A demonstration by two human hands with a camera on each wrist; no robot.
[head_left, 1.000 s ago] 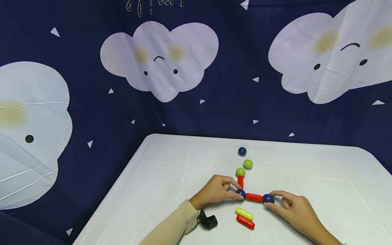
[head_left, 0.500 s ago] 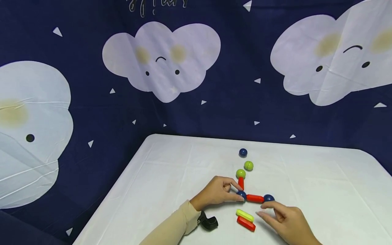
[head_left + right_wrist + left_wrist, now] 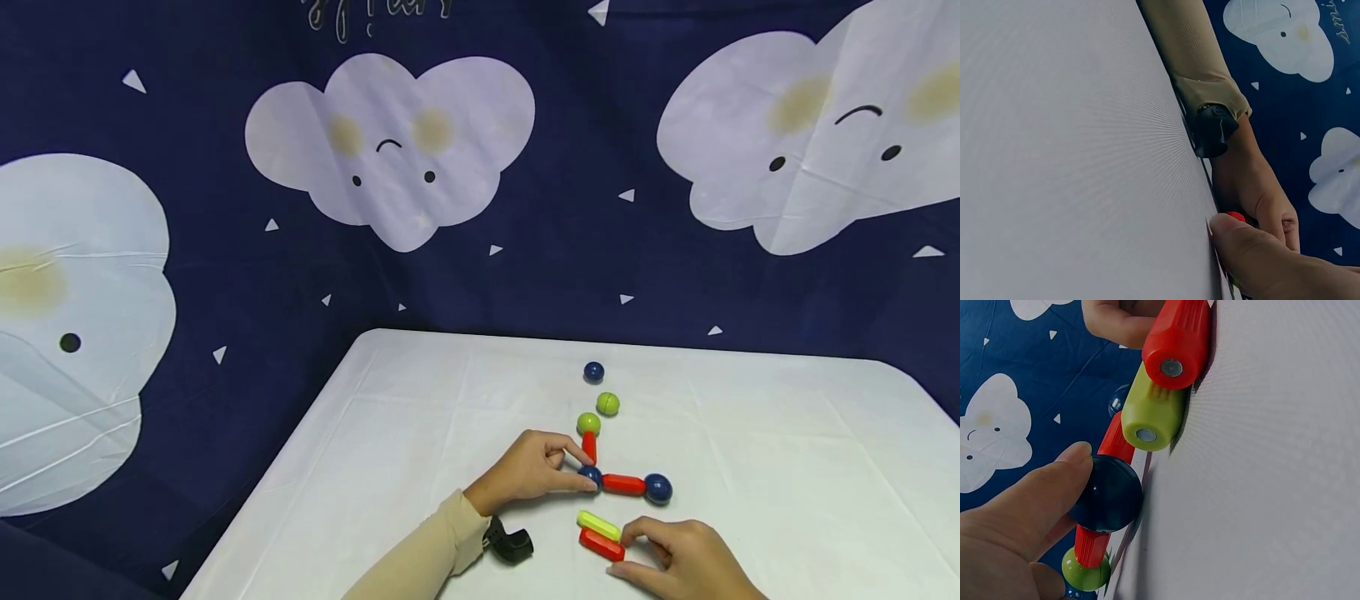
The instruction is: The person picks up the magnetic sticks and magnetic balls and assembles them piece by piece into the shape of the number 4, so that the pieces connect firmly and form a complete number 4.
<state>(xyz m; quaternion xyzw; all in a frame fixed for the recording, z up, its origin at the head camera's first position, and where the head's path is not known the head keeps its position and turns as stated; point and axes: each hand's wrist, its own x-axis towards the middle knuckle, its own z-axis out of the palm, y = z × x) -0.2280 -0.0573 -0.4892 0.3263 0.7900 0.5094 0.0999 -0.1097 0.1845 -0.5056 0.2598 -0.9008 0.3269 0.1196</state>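
My left hand (image 3: 532, 468) pinches a blue ball (image 3: 1109, 494) between thumb and fingertips. From that ball, one red rod (image 3: 589, 447) runs back to a green ball (image 3: 588, 423); another red rod (image 3: 623, 484) runs right to a second blue ball (image 3: 657, 489). My right hand (image 3: 678, 558) has its index fingertip and thumb tip on either side of the right end of a loose red rod (image 3: 602, 545). A yellow-green rod (image 3: 598, 525) lies against that red rod. Metal discs show in both loose rods' ends in the left wrist view.
Behind the joined pieces, a loose green ball (image 3: 608, 404) and a blue ball (image 3: 594, 372) sit on the white table (image 3: 420, 392). A black device (image 3: 512, 543) is strapped under the left wrist. A dark blue cloth (image 3: 570, 275) with clouds hangs behind the table.
My right hand has let go of the right-hand blue ball and moved toward me and left, to the loose red rod. My left hand stays on its blue ball.
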